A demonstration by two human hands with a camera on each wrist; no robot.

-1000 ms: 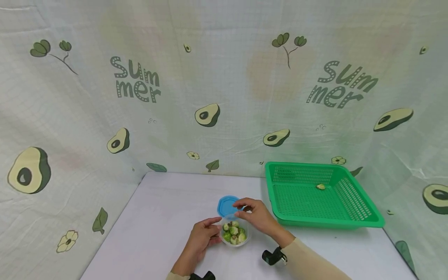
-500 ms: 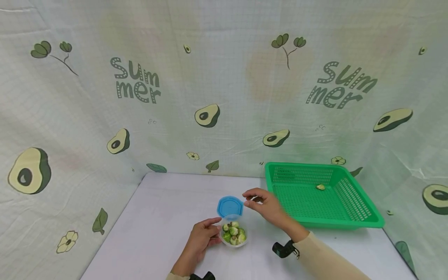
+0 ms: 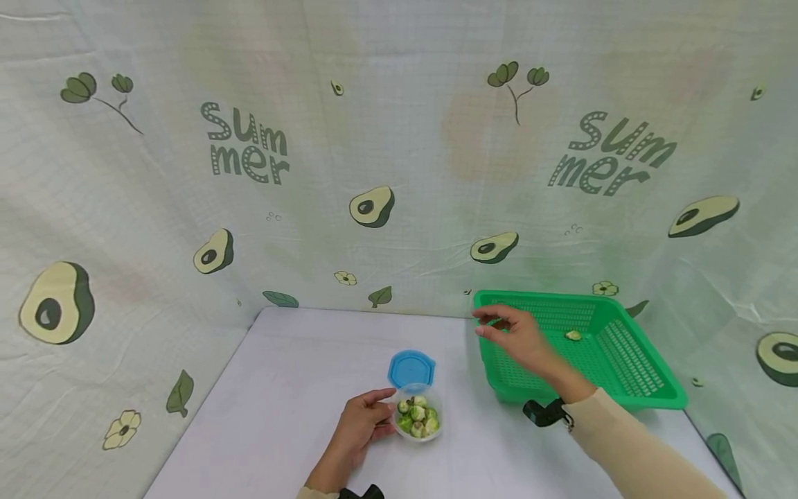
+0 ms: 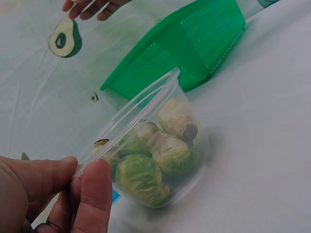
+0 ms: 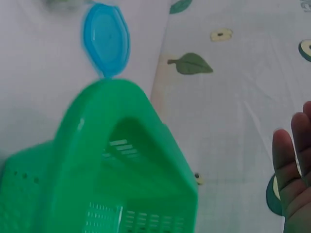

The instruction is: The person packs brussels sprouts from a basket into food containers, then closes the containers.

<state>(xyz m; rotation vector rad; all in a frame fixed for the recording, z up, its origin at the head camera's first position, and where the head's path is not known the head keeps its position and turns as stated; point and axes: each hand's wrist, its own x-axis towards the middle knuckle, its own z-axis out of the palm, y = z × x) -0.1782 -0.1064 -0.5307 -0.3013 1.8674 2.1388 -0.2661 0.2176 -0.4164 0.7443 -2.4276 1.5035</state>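
A small clear plastic tub (image 4: 167, 88) filled with several Brussels sprouts (image 3: 418, 414) sits on the white tabletop. My left hand (image 3: 359, 423) pinches its rim between thumb and fingers; the left wrist view shows the tub from the side. Behind the tub lies a flat blue lid (image 3: 411, 367). To the right is a green perforated basket (image 3: 645, 400), with one sprout (image 3: 573, 335) inside near its back wall. Over the basket's left part, my right hand (image 3: 520, 339) is raised with loosely bent fingers and nothing visible in them.
A pale curtain (image 3: 424, 138) printed with avocados, leaves and "summer" lettering hangs behind the table and along both sides. The white table surface (image 3: 312, 367) extends to the left of the tub and in front of it.
My right hand has moved from above the tub and lid, right and away from me, to over the basket. My left hand stays at the tub.
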